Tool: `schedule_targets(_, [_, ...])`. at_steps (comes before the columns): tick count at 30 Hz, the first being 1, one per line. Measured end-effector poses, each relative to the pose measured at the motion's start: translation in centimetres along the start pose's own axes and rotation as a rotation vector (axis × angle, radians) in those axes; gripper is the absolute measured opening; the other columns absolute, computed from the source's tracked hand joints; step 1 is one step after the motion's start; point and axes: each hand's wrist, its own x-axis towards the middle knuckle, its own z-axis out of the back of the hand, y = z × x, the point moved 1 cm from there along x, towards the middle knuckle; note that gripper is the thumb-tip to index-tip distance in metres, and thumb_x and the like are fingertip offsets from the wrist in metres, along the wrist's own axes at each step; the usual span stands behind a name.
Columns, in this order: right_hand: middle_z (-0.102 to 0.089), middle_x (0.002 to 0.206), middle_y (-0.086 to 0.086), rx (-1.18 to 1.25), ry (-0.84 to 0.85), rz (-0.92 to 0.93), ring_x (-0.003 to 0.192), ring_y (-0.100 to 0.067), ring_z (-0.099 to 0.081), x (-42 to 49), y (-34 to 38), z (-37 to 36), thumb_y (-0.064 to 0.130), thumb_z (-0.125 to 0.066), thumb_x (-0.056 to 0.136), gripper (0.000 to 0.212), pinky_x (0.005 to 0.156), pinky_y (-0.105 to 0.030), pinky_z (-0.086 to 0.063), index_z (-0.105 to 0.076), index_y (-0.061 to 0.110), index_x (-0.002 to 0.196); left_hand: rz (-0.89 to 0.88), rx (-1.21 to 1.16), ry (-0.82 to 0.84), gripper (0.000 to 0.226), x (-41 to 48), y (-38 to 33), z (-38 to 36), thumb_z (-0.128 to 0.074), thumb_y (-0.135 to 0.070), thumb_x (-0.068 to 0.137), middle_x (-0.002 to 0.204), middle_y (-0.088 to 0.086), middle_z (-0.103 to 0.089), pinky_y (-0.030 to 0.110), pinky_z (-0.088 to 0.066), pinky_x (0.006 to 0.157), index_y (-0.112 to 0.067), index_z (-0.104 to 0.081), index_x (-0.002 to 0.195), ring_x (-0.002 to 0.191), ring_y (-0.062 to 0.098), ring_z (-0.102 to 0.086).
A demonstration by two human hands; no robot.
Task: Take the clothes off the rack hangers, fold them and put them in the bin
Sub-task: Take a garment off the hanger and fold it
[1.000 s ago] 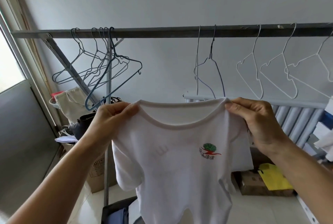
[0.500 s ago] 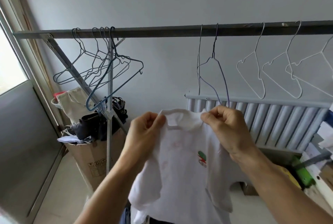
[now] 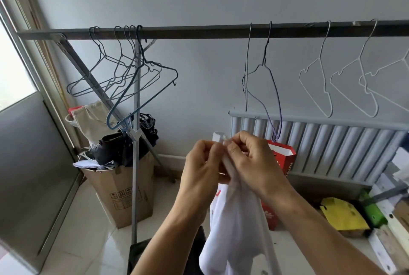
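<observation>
No writing is legible: the cardboard box [image 3: 124, 197] bears blurred handling symbols, the red bag [image 3: 285, 160] shows cut-off white lettering, and the white shirt [image 3: 232, 219] shows a scrap of red print.

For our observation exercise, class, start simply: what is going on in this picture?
A person at a clothes rail is folding a white T-shirt in mid-air. The left hand and right hand pinch its top edge close together, so the shirt hangs down doubled lengthwise. Every wire hanger in view on the rail is bare. The shirt is off its hanger but not yet fully folded or put away.
</observation>
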Motion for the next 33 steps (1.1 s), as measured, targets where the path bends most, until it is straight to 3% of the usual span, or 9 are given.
schedule_targets(3, [-0.071,0.083,0.000,-0.007,0.079,-0.026,0.079,-0.013,-0.071,-0.2,-0.1,0.1,0.055,-0.060,0.085,0.034,0.072,-0.039,-0.060,-0.061,0.022,0.090,0.006,-0.086,0.054,0.040,-0.5,-0.6,-0.1,-0.039,-0.035,0.103,0.085,0.012,-0.074,0.029,-0.055,0.060,-0.001,-0.060,0.103,0.073,0.020,-0.072])
schedule_targets(7, [-0.071,0.085,0.000,-0.020,0.113,-0.015,0.081,-0.013,-0.070,-0.1,-0.4,0.4,0.038,-0.064,0.091,0.017,0.076,-0.039,-0.059,-0.062,0.022,0.092,0.047,-0.115,0.118,0.042,-1.1,-1.1,0.2,-0.042,-0.040,0.100,0.087,0.012,-0.074,0.036,-0.059,0.067,-0.004,-0.064,0.104,0.077,0.022,-0.073])
schedule_targets(12, [-0.064,0.087,-0.012,-0.015,0.204,-0.016,0.074,-0.018,-0.056,0.4,-0.3,1.7,0.041,-0.055,0.095,0.027,0.073,-0.032,-0.050,-0.062,0.015,0.092,-0.323,0.514,0.054,0.031,1.0,-2.7,3.1,-0.068,-0.035,0.087,0.111,-0.012,-0.060,0.016,-0.051,0.082,-0.039,-0.063,0.118,0.100,0.005,-0.060])
schedule_targets(15, [-0.063,0.090,-0.018,0.042,0.364,0.016,0.079,-0.018,-0.058,0.8,0.2,2.6,0.037,-0.058,0.093,0.022,0.076,-0.033,-0.048,-0.062,0.016,0.090,-0.451,0.803,0.376,0.074,3.1,-4.2,3.6,-0.076,-0.051,0.070,0.148,-0.022,-0.027,0.010,-0.024,0.105,-0.049,-0.044,0.136,0.138,-0.006,-0.023])
schedule_targets(18, [-0.067,0.089,-0.012,0.113,0.398,0.059,0.084,-0.016,-0.062,1.1,1.1,3.5,0.035,-0.059,0.090,0.022,0.080,-0.030,-0.050,-0.064,0.014,0.090,-0.398,0.874,0.559,0.059,4.8,-4.8,3.4,-0.079,-0.052,0.068,0.140,-0.022,-0.044,0.028,-0.027,0.114,-0.030,-0.062,0.119,0.138,-0.006,-0.026])
schedule_targets(20, [-0.068,0.089,-0.013,0.148,0.341,0.102,0.085,-0.018,-0.062,1.5,1.3,3.8,0.032,-0.060,0.091,0.021,0.082,-0.033,-0.050,-0.065,0.012,0.091,-0.335,0.751,0.554,0.058,5.6,-5.0,3.3,-0.079,-0.054,0.070,0.103,-0.014,-0.062,0.029,-0.046,0.088,-0.010,-0.066,0.106,0.102,0.000,-0.056])
schedule_targets(22, [-0.065,0.088,-0.018,0.192,0.270,0.128,0.083,-0.016,-0.060,1.6,1.1,3.9,0.033,-0.060,0.091,0.023,0.080,-0.034,-0.047,-0.064,0.010,0.093,-0.326,0.602,0.522,0.058,5.6,-4.9,2.8,-0.070,-0.050,0.076,0.072,-0.001,-0.049,0.026,-0.037,0.055,0.005,-0.057,0.088,0.065,0.008,-0.045])
schedule_targets(26, [-0.068,0.100,-0.009,0.159,0.188,0.082,0.094,-0.019,-0.068,1.1,-0.9,4.1,0.040,-0.060,0.086,0.030,0.082,-0.036,-0.059,-0.060,0.020,0.108,-0.346,0.463,0.478,0.028,5.1,-4.7,1.7,-0.063,-0.028,0.094,0.066,0.002,-0.052,0.022,-0.038,0.050,-0.004,-0.054,0.080,0.059,0.012,-0.045])
schedule_targets(33, [-0.059,0.122,0.015,0.120,0.104,0.002,0.104,0.005,-0.062,-1.5,-6.4,3.4,0.044,-0.073,0.080,0.047,0.085,-0.022,-0.052,-0.045,0.040,0.117,-0.397,0.454,0.452,0.036,5.3,-5.9,1.8,-0.054,-0.038,0.091,0.065,0.005,-0.048,0.020,-0.033,0.044,-0.004,-0.049,0.080,0.055,0.013,-0.041])
